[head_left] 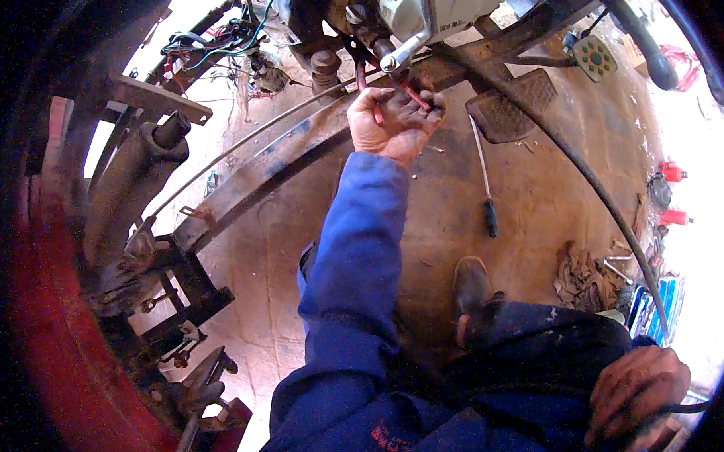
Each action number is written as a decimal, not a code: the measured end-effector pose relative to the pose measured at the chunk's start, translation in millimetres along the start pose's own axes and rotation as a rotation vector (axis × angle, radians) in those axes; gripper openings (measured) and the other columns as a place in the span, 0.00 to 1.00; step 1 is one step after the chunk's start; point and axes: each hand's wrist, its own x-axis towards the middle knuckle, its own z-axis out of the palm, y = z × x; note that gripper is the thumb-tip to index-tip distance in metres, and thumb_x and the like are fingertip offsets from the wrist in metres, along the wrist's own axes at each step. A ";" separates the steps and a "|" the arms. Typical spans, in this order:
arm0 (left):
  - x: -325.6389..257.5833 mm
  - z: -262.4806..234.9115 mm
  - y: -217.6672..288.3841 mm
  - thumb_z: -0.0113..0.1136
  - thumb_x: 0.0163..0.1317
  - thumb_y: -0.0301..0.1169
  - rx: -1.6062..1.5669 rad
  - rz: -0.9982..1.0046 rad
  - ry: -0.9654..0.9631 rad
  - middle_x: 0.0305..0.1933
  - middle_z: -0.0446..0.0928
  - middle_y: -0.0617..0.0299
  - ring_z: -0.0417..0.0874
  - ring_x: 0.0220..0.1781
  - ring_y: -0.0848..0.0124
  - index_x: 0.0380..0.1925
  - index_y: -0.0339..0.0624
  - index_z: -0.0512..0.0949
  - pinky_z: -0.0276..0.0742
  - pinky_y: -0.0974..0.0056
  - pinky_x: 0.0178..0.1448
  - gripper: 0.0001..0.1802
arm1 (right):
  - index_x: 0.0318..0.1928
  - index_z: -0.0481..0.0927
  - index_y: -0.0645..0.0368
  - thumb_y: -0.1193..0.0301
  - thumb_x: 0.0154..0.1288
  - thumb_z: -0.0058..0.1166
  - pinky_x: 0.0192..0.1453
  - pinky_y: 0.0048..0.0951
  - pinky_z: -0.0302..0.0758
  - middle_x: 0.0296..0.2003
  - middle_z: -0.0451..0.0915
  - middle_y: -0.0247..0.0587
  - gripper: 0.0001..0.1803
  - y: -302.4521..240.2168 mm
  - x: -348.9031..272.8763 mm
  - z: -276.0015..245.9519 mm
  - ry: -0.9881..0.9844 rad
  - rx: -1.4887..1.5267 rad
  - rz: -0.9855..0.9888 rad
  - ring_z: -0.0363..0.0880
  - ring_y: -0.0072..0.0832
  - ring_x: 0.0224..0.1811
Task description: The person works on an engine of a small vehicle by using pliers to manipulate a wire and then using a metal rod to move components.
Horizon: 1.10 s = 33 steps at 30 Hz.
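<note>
My left hand (396,125) reaches up to the machine, palm up, its fingers curled around red-handled pliers (415,95). The jaws of the pliers are hidden among the parts above the hand. Just over my fingertips is the end of a silver metal lever (408,51), beside a dark rod joint. At the lower right my right hand (639,399) is closed; a black cable (688,408) comes out of it toward the right edge. What lies inside that fist is mostly hidden.
A metal frame rail (277,159) and a long dark hose (572,158) cross the space. Pedals (511,105) hang at the upper right. A screwdriver (486,186) and a brown rag (581,275) lie on the floor. A cylinder (128,190) stands left; loose wires (217,49) hang upper left.
</note>
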 end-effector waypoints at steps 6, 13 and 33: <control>-2.8 -6.5 1.8 0.49 0.44 0.35 -0.028 -0.079 -0.138 0.29 0.65 0.58 0.65 0.33 0.64 0.28 0.41 0.66 0.61 0.60 0.35 0.12 | 0.34 0.81 0.68 0.66 0.56 0.65 0.32 0.33 0.81 0.33 0.83 0.56 0.14 15.8 -13.2 8.1 0.052 0.055 -0.069 0.83 0.39 0.27; -2.1 8.5 -5.2 0.47 0.46 0.34 0.189 0.037 0.032 0.27 0.65 0.59 0.65 0.29 0.64 0.28 0.43 0.65 0.60 0.60 0.30 0.10 | 0.33 0.80 0.66 0.67 0.55 0.66 0.31 0.34 0.81 0.32 0.83 0.56 0.14 6.3 -20.1 19.8 0.096 0.005 -0.033 0.83 0.40 0.27; -6.1 0.5 -1.0 0.47 0.48 0.36 0.090 -0.049 -0.097 0.29 0.65 0.60 0.65 0.33 0.63 0.29 0.43 0.67 0.60 0.61 0.31 0.11 | 0.54 0.69 0.63 0.66 0.48 0.66 0.59 0.40 0.68 0.46 0.73 0.58 0.32 99.7 -88.3 -94.8 0.566 -1.529 0.864 0.70 0.50 0.54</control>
